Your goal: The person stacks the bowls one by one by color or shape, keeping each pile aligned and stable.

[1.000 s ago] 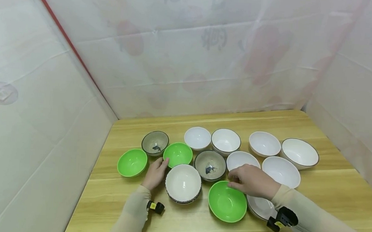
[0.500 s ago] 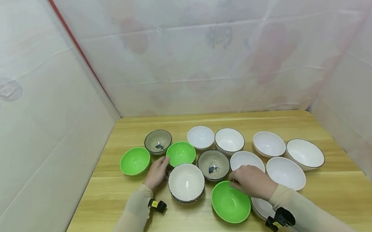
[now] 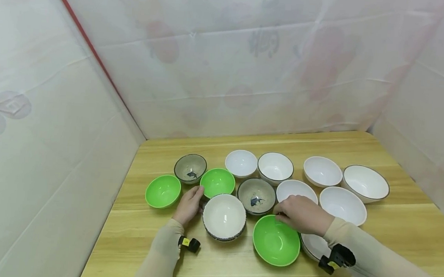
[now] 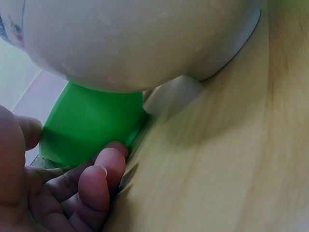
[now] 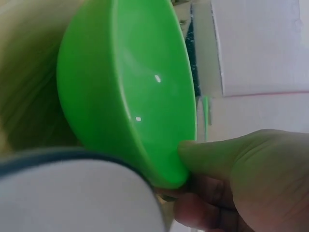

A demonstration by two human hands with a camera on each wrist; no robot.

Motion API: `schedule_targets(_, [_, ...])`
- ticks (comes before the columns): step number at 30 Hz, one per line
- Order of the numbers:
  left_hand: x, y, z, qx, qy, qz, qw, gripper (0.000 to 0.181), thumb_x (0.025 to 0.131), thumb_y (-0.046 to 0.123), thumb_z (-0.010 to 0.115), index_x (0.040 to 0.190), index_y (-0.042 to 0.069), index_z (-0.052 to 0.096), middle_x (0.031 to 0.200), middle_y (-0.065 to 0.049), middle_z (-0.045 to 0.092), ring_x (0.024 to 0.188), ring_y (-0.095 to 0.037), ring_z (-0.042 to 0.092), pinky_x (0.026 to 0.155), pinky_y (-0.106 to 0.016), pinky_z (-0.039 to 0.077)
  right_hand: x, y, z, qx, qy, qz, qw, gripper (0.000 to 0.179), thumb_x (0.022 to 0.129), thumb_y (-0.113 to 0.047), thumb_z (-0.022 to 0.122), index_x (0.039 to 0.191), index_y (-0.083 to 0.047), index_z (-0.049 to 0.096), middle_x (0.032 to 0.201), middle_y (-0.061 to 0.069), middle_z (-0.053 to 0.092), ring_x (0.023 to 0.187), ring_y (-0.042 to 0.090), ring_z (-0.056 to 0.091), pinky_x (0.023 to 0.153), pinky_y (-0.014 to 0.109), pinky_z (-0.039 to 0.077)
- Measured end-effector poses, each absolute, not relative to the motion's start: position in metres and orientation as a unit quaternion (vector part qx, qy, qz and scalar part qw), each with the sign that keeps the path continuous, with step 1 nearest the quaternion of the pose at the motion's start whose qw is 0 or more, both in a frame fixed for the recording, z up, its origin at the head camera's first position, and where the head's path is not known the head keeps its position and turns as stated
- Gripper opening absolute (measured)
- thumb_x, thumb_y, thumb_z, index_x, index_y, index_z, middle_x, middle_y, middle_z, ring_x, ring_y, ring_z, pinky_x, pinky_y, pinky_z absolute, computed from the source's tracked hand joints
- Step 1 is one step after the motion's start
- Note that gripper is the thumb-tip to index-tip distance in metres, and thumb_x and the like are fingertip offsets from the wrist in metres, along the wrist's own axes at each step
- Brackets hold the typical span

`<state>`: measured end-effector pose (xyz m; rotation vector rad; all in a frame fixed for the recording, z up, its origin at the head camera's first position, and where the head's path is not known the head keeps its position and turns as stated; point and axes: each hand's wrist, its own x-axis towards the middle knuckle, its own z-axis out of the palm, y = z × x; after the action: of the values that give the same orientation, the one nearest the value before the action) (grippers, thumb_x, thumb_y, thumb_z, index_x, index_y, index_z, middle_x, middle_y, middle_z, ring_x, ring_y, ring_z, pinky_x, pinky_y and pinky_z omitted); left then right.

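My right hand [image 3: 301, 213] pinches the far rim of the front green bowl [image 3: 276, 243]. In the right wrist view its thumb lies inside this green bowl [image 5: 154, 87], the fingers outside. My left hand [image 3: 189, 206] is at the left side of the middle green bowl [image 3: 218, 181]. In the left wrist view its thumb touches the edge of this green bowl [image 4: 91, 121], with curled fingers low against its side. Just right of the left hand stands a white bowl with a patterned outside [image 3: 224, 217]. A grey bowl with a fish picture [image 3: 254, 193] sits between the two green ones.
Another green bowl [image 3: 163, 191] and a grey fish bowl [image 3: 190, 168] stand at the left. Several white bowls [image 3: 275, 167] spread to the back and right. A dark-rimmed white bowl [image 3: 312, 245] lies partly under the right forearm. Cloth walls [image 3: 230, 71] enclose the wooden table [image 3: 124, 242].
The view has shifted slightly, so everything appears a little further right. Both hands stay at the same green bowls; no bowl has visibly moved on the table.
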<state>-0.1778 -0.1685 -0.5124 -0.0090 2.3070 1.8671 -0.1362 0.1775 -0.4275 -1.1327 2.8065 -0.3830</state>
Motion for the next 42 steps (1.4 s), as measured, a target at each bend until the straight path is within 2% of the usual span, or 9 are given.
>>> schedule_targets(8, [-0.177, -0.167, -0.506, -0.003, 0.768, 0.631, 0.106, 0.045, 0.105, 0.032, 0.039, 0.122, -0.006, 0.054, 0.079, -0.021, 0.057, 0.063, -0.022, 0.054, 0.054, -0.029, 0.049, -0.14, 0.182, -0.414, -0.379, 0.916, -0.132, 0.024, 0.012, 0.086, -0.018, 0.071, 0.079, -0.026, 0.068, 0.07, -0.02, 0.056, 0.06, -0.002, 0.046, 0.055, 0.023, 0.043])
schedule_targets(13, [-0.169, -0.164, -0.486, 0.01, 0.767, 0.632, 0.106, 0.04, 0.106, 0.024, 0.037, 0.119, -0.01, 0.053, 0.08, -0.027, 0.056, 0.065, -0.027, 0.054, 0.056, -0.031, 0.049, -0.145, 0.183, -0.405, -0.389, 0.911, -0.134, 0.006, 0.014, 0.087, -0.017, 0.07, 0.078, -0.027, 0.066, 0.071, -0.021, 0.054, 0.064, -0.001, 0.047, 0.059, 0.025, 0.044])
schedule_targets(21, [-0.162, -0.162, -0.475, 0.015, 0.767, 0.634, 0.098, 0.04, 0.106, 0.023, 0.037, 0.119, -0.011, 0.053, 0.079, -0.023, 0.056, 0.064, -0.024, 0.053, 0.055, -0.029, 0.049, -0.15, 0.182, -0.39, -0.369, 0.916, -0.158, 0.021, 0.008, 0.092, -0.017, 0.065, 0.087, -0.023, 0.066, 0.081, -0.017, 0.057, 0.071, 0.001, 0.049, 0.062, 0.023, 0.046])
schedule_targets(29, [-0.163, -0.163, -0.476, 0.015, 0.769, 0.631, 0.099, 0.039, 0.105, 0.023, 0.038, 0.118, -0.01, 0.053, 0.078, -0.02, 0.056, 0.063, -0.022, 0.053, 0.055, -0.029, 0.049, -0.158, 0.182, -0.379, -0.34, 0.914, -0.215, 0.047, 0.008, 0.095, -0.019, 0.061, 0.092, -0.022, 0.067, 0.076, -0.017, 0.056, 0.062, 0.0, 0.048, 0.056, 0.021, 0.044])
schedule_targets(36, [-0.163, -0.163, -0.475, 0.014, 0.772, 0.628, 0.096, 0.039, 0.105, 0.024, 0.038, 0.118, -0.01, 0.054, 0.08, -0.023, 0.056, 0.064, -0.025, 0.054, 0.056, -0.03, 0.049, -0.165, 0.175, -0.373, -0.313, 0.913, -0.259, 0.03, 0.01, 0.095, -0.017, 0.061, 0.088, -0.022, 0.065, 0.067, -0.015, 0.051, 0.06, 0.003, 0.046, 0.054, 0.022, 0.044])
schedule_targets(42, [-0.161, -0.162, -0.473, 0.015, 0.777, 0.622, 0.096, 0.039, 0.105, 0.023, 0.038, 0.118, -0.01, 0.054, 0.08, -0.024, 0.057, 0.066, -0.028, 0.055, 0.056, -0.032, 0.051, -0.171, 0.165, -0.371, -0.295, 0.916, -0.273, 0.021, 0.009, 0.096, -0.018, 0.061, 0.09, -0.022, 0.067, 0.071, -0.014, 0.056, 0.064, 0.006, 0.051, 0.058, 0.025, 0.047])
